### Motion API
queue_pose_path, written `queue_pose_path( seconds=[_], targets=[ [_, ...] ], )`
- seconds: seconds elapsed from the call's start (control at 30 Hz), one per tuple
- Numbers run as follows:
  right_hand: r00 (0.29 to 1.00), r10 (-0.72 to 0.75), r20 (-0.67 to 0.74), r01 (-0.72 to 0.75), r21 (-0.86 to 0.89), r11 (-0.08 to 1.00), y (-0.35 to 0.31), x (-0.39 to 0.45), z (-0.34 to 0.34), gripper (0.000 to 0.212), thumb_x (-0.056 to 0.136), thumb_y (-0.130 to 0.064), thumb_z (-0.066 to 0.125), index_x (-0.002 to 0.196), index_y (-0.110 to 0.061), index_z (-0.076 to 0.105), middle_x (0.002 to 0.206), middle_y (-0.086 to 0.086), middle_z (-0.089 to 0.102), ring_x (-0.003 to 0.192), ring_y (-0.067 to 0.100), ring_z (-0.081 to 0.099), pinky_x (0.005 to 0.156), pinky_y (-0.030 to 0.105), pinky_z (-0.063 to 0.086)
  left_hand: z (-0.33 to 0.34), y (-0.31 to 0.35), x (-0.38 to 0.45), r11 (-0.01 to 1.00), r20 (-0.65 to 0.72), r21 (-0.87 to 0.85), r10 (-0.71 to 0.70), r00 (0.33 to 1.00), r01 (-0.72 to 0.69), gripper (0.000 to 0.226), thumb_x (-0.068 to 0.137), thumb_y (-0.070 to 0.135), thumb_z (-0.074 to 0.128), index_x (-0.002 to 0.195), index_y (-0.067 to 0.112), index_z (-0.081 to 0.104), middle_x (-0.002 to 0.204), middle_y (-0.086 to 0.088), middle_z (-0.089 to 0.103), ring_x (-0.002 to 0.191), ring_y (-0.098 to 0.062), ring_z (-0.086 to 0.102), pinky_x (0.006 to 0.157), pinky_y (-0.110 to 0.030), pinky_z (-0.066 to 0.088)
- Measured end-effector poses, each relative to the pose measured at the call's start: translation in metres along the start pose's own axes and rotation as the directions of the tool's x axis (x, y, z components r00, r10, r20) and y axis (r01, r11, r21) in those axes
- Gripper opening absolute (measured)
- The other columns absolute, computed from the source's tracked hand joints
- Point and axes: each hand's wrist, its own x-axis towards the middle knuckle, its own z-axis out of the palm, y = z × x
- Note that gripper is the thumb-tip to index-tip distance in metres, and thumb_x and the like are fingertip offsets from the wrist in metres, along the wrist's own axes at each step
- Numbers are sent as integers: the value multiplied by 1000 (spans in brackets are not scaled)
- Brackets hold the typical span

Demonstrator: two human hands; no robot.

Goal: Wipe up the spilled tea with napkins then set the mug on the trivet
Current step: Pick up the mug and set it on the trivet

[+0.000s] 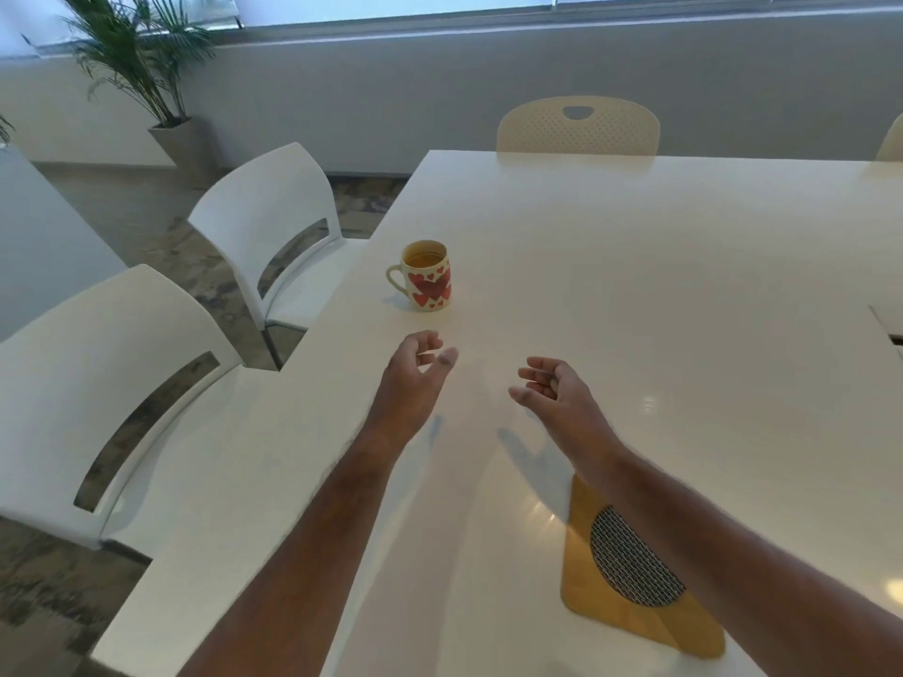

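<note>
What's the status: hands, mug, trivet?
Left hand and right hand open, empty, above the table. Mug upright near left edge, tea inside, untouched. Trivet near, partly under right forearm. No napkins or spill visible.

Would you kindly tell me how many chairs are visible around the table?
4: two white plastic chairs at the table's left side, one cream perforated chair at the far end, another cut off at far right.

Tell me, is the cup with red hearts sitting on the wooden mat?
No, the white mug with red hearts stands on the bare white table, far from the wooden trivet with the round mesh centre.
</note>
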Motion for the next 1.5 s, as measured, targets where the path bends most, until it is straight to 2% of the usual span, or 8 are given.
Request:
queue_pose_path(
  seconds=[0.17,0.37,0.63,0.8,0.9,1.0,1.2,1.5],
  targets=[
    [1000,10,12,-9,-55,998,-7,41,30,56,93,-27,76,142,-19,50,135,-5,62,127,13,58,110,37,50,-26,-3,48,1000,-40,-23,-19,999,18,30,100,42,65,126,26,61,122,7,69,114,-13,66,95,-32,55],
    [1000,8,5,-7,-102,995,-24,88,65,61,93,-27,77,145,-15,48,139,2,60,127,18,59,109,38,51,-49,-11,93,999,-50,-13,-45,998,44,30,101,44,63,127,29,58,123,8,65,111,-13,65,80,-23,50],
    [1000,-17,-19,13,-198,980,-40,149,96,67,92,-30,78,147,-14,44,141,4,58,124,17,58,104,35,52,-62,-27,150,995,-55,14,-97,994,98,53,101,44,62,147,20,52,148,0,57,128,-21,59,94,-33,50],
    [999,-18,-38,6,-281,960,-48,183,108,84,85,-44,83,151,-15,39,146,4,55,123,18,56,97,33,51,-60,-36,181,990,-50,65,-124,991,127,58,101,51,59,151,24,46,155,-1,51,133,-24,56,94,-34,46],
    [999,-1,-41,-11,-296,955,-48,198,114,95,80,-52,84,153,-15,35,150,5,51,130,22,53,97,34,48,-59,-42,193,989,-20,69,-128,992,129,56,105,50,53,153,24,44,157,-1,49,135,-26,56,105,-40,50],
    [999,-11,-33,1,-297,955,-46,210,120,97,78,-50,87,151,-15,35,150,5,53,133,24,53,104,40,50,-58,-48,200,993,19,36,-116,993,115,49,108,47,48,151,24,48,153,-1,52,134,-27,57,112,-51,50],
    [984,-158,-84,128,-291,948,-44,227,130,86,76,-39,92,140,-12,42,136,6,61,122,25,61,99,46,56,-53,-53,207,999,13,14,-40,999,40,36,108,41,51,139,23,58,141,0,60,125,-20,61,105,-48,57],
    [972,-228,-57,208,-246,947,-39,239,136,92,70,-40,95,140,-16,41,129,-3,61,115,14,62,93,39,60,-47,-56,213,1000,4,-30,8,1000,-8,26,110,42,48,124,23,60,123,2,66,116,-20,67,99,-43,60]
  ],
)
